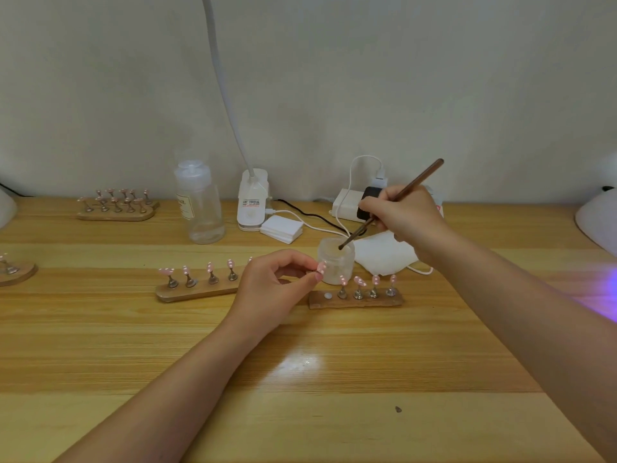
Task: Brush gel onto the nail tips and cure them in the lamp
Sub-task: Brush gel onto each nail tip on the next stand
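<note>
My right hand grips a thin brown brush, and its tip dips into a small clear gel jar at the middle of the table. Just left of the jar, my left hand pinches a pink nail tip between thumb and fingers. A wooden holder with several pink nail tips on metal stands lies to the left. A second wooden holder with several tips lies in front of the jar. The white curing lamp sits at the right edge, with purple light beside it.
A clear pump bottle, a white clip lamp base, a stack of white pads, a charger with cables and a white tissue stand at the back. More nail-tip holders sit far left.
</note>
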A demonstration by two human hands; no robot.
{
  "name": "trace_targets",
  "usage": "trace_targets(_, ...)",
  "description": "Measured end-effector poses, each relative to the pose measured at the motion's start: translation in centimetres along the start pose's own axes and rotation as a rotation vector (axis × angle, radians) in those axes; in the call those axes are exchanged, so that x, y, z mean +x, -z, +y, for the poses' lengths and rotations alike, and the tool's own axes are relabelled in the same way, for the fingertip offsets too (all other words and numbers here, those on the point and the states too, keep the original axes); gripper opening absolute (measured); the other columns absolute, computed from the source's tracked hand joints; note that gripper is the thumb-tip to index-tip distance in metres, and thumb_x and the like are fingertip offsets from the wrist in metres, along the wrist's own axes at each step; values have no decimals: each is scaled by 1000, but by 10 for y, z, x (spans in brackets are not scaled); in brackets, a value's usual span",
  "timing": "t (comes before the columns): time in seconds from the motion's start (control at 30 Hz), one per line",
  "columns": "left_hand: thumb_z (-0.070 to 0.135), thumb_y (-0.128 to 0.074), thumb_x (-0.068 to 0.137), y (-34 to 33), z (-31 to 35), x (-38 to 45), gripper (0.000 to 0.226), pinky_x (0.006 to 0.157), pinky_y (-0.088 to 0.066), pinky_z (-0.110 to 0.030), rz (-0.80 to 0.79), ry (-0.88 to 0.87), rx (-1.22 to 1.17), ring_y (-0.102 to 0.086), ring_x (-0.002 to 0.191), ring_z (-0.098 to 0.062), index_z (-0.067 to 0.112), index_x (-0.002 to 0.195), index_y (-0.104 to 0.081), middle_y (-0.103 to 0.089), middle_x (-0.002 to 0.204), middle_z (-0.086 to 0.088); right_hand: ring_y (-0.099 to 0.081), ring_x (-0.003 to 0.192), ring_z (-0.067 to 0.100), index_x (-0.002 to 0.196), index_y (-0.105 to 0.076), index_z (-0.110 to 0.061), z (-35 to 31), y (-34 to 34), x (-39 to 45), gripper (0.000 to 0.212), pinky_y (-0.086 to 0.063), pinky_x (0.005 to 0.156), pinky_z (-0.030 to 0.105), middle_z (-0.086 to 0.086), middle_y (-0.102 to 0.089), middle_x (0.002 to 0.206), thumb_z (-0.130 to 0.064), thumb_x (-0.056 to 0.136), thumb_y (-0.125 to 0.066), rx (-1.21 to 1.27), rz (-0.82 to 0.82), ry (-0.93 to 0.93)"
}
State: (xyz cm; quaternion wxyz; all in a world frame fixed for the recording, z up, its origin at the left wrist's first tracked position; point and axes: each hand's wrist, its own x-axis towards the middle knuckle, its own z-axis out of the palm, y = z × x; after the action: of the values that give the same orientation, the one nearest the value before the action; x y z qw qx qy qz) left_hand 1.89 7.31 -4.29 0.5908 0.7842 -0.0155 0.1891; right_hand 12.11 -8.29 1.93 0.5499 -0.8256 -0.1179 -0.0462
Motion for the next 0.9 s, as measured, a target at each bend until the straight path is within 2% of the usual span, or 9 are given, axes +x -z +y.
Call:
trace_targets(0.17,9,-72,75,0,0,0,16,68,-49,-16,-8,7,6,-62,72,0,23,71,-68,-68,71,20,-41,33,-2,51,-45,-14,6,6,-4,35,-30,34,9,-2,-46,45,-12,81,-62,12,-1,-87)
trace_targets(0.27,10,-72,75,0,1,1,14,68,-49,-15,-9,12,5,-62,71,1,23,71,-68,-68,71,19,-43,43,5,51,-48,-15,6,8,-5,34,-31,40,16,-6,-46,40,-15,82,-63,0,-1,-105)
trace_targets(0.43,10,-73,75,0,1,0,11,68,-50,-16,-4,14,-3,-62,71,0,21,72,-69,-69,71,14,-41,44,6,54,-50,-15,2,12,-6,31,-29,37,14,-10,-45,34,-16,83,-62,-4,4,-115)
trace_targets(0.6,10,-73,74,0,1,-1,12,70,-51,-19,-7,21,5,-63,72,-3,21,72,-69,-69,71,14,-40,48,11,54,-48,-15,1,20,-7,32,-31,44,19,-1,-47,47,-15,83,-62,7,27,-127)
trace_targets(0.8,11,-74,74,0,2,0,12,70,-51,-20,-13,25,10,-63,72,-3,22,72,-69,-69,73,14,-40,38,5,59,-52,-14,1,29,-17,31,-34,41,17,-5,-52,40,-24,86,-63,105,75,-99)
trace_targets(0.9,12,-74,73,-1,2,0,12,71,-50,-20,-11,26,20,-63,72,-2,23,72,-69,-69,73,14,-39,33,3,71,-58,-16,3,22,-36,27,-35,37,13,-2,-64,49,-35,90,-56,208,48,-31)
